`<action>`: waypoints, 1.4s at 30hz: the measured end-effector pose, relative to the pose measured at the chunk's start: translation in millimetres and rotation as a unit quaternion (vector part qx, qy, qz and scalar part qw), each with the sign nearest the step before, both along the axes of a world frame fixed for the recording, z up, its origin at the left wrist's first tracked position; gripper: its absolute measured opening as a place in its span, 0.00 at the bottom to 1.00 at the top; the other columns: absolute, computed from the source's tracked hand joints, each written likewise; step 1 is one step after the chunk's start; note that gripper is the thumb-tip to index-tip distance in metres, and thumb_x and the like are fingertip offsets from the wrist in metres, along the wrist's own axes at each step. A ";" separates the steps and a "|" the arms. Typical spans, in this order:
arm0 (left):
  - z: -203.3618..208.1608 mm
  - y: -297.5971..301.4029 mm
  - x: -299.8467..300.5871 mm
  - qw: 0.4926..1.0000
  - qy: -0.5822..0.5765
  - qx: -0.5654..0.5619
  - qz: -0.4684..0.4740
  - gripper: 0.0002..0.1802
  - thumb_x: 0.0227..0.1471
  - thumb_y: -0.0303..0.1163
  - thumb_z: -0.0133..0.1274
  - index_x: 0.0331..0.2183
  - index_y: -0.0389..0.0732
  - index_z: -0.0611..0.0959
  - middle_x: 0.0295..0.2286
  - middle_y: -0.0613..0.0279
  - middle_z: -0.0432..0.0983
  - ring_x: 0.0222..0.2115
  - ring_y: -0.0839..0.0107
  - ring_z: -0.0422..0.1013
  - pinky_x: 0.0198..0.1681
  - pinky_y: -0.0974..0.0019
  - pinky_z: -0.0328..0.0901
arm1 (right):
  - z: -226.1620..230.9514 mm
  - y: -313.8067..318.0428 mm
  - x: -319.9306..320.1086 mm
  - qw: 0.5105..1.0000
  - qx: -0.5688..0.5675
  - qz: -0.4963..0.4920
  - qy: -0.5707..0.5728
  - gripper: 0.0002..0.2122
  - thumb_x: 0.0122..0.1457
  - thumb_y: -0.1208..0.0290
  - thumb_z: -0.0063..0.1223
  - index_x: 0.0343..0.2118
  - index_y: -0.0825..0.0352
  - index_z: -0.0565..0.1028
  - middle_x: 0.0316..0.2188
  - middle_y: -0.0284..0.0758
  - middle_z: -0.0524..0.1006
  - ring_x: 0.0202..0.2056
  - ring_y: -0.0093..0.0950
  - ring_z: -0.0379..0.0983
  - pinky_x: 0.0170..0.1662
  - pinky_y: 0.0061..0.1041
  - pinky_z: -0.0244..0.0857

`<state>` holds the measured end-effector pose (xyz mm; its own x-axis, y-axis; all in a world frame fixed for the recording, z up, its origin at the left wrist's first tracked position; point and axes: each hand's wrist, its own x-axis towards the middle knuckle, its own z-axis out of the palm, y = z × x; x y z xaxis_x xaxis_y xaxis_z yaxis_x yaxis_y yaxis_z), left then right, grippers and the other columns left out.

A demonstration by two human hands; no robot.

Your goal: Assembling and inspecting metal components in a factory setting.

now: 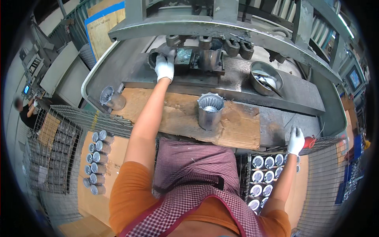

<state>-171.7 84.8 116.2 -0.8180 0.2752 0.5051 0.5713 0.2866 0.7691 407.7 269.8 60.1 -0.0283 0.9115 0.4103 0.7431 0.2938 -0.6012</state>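
My left hand, in a white glove, reaches onto the machine bed with its fingers closed on a dark round metal housing. Part of that housing is hidden behind the glove. A second housing stands in the machine to its right. On the cardboard-topped ledge in front of me, a ribbed metal housing stands upright with its mouth up. Another housing leans at the ledge's left end. Gloved in white too, my right hand is low at the right, beside a red object; its grip is unclear.
A metal bowl with tools in it sits on the bed at right. The machine's steel crossbeam spans above. Wire cages flank me: several cylinders stand left, several round parts right. A person works far left.
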 end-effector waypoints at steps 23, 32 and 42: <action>-41.5 -50.2 89.3 0.997 -0.033 0.060 -0.045 0.36 0.45 0.48 0.63 0.51 0.35 0.75 0.48 0.45 0.72 0.50 0.54 0.69 0.53 0.57 0.63 | 21.8 -25.3 25.0 0.930 0.317 -0.032 0.182 0.19 0.54 0.69 0.60 0.49 0.66 0.73 0.42 0.40 0.75 0.38 0.34 0.75 0.50 0.36 0.67; -2.9 -43.7 232.6 0.936 0.070 -0.197 -0.284 0.50 0.28 0.45 0.69 0.56 0.48 0.68 0.43 0.48 0.74 0.41 0.54 0.74 0.45 0.54 0.69 | 23.0 -34.1 30.1 0.953 0.037 -0.042 0.298 0.19 0.59 0.62 0.55 0.51 0.66 0.72 0.44 0.38 0.74 0.45 0.30 0.70 0.51 0.31 0.62; -16.7 -30.7 258.2 0.839 0.265 -0.338 -0.335 0.38 0.35 0.42 0.63 0.53 0.58 0.73 0.43 0.48 0.70 0.46 0.54 0.68 0.46 0.51 0.59 | -20.1 -166.7 -63.1 0.911 -0.305 0.223 0.164 0.29 0.52 0.57 0.65 0.53 0.66 0.71 0.38 0.32 0.78 0.35 0.18 0.71 0.41 0.19 0.66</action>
